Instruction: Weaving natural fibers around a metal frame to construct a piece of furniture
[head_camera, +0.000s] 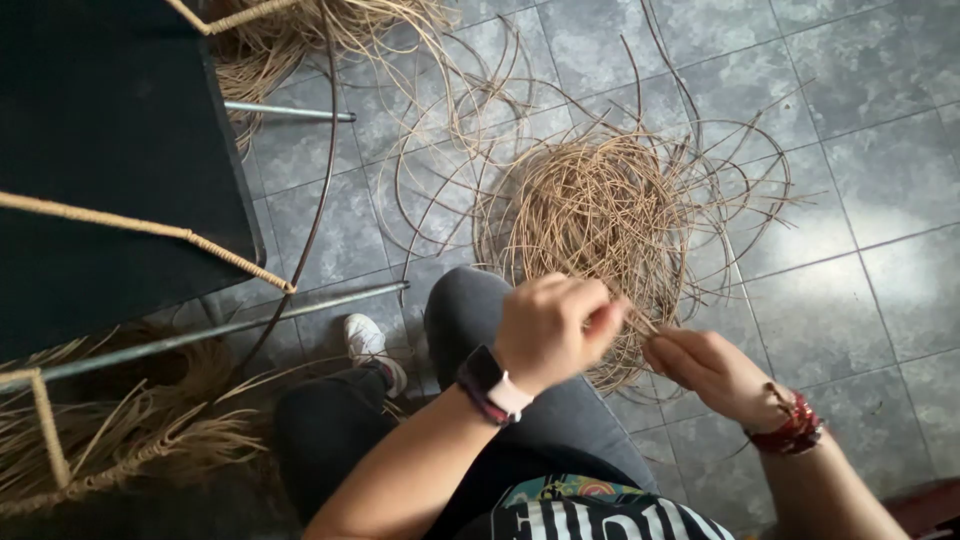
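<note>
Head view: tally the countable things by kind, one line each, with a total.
Bare hands pinching one thin tan cane strand: 2, left hand and right hand
Black wrist watch with pink strap: 1
Red beaded bracelet: 1
White sneaker: 1
Loose tangled coil of tan cane on the grey tile floor: 1
Total: 6

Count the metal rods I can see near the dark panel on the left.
2. One metal rod juts right from the dark panel near the top; a longer rod slants below its lower edge. More may be hidden beneath the panel.
</note>
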